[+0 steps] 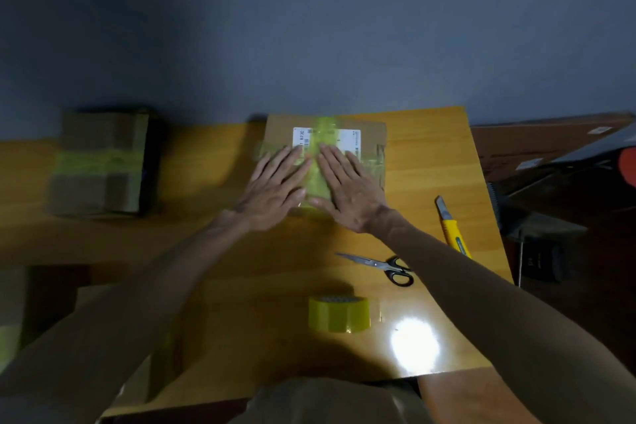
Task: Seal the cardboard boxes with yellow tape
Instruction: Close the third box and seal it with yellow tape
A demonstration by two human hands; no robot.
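- A roll of yellow tape is lying nearest on the glossy wooden worktop. Its translucent band is being seen side-on, with a short loose end trailing to the right.
- Just beyond it, black-handled scissors are lying shut, with the metal blades pointing left.
- A yellow utility knife is lying farther right, near the worktop's right edge, with its blade end pointing away.
- The left hand and right hand are being laid flat, side by side, on the cardboard box. The fingers are straight and spread, and nothing is being gripped.
- Between and under the hands, a yellow tape strip is being pressed down. Its long axis is running near to far across the box top and over a white printed label. A paler strip is crossing it from left to right.
- The box, rectangular and matte brown, is sitting at the far middle of the worktop with its flaps closed, so its contents are being hidden.
- Well apart on the left, a second box is resting closed and blurred, banded left to right with yellow tape.
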